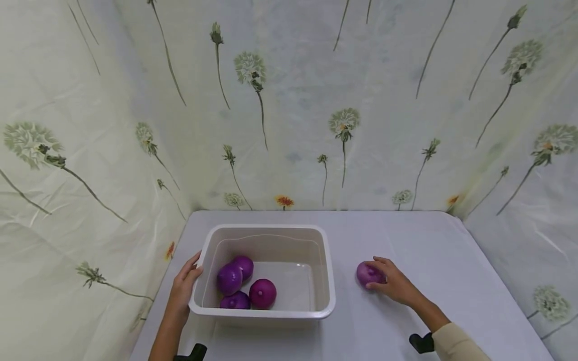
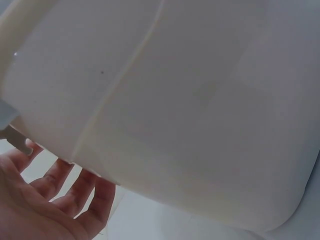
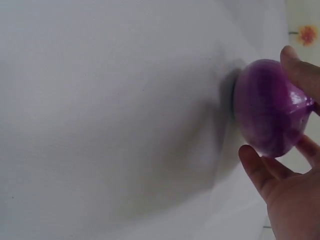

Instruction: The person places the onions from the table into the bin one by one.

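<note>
On the left of the table stands a cream plastic tub [image 1: 266, 315]. Several shiny purple onions lie in its left half, among them a redder one [image 1: 263, 294] with a small nub and a darker one [image 1: 229, 279] behind it. My left hand [image 1: 181, 288] holds the tub's left rim; in the left wrist view its bent fingertips [image 2: 107, 192] meet the rim edge. Right of the tub, a single purple onion [image 3: 270, 107] sits on the table. My right hand [image 1: 395, 283] grips it, thumb on one side and fingers round the other.
A white cloth covers the table [image 1: 420, 240]. Behind it and on both sides hangs a pale curtain [image 1: 293, 90] printed with dandelions. Black wrist mounts show on the left [image 1: 196, 352] and right forearms.
</note>
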The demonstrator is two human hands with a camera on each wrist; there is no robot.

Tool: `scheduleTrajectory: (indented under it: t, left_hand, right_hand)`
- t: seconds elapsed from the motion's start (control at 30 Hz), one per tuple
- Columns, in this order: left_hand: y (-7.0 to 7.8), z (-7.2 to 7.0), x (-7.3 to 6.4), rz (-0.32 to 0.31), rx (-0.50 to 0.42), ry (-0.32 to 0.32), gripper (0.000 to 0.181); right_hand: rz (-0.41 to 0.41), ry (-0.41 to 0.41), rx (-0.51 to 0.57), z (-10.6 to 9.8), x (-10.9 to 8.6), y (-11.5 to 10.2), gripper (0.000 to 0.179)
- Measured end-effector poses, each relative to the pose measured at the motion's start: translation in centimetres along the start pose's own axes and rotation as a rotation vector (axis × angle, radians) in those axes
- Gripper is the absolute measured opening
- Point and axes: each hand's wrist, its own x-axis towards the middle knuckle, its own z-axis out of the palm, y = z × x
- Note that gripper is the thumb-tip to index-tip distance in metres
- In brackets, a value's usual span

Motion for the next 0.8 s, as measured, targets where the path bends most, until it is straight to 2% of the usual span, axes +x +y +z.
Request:
scheduleTrajectory:
  t: [0.23, 0.8]
  left_hand:
    - [0.0, 0.1, -0.1, -0.008, 0.0, 0.008, 0.046]
    - [0.0, 0.1, 0.1, 0.0, -0.007, 0.007, 0.046]
  right_hand:
    - [-0.011, 0.029, 0.009, 1.3, -0.3, 0.7, 0.061]
    - [0.054, 0.045, 0.06, 1.7, -0.2, 0.9, 0.067]
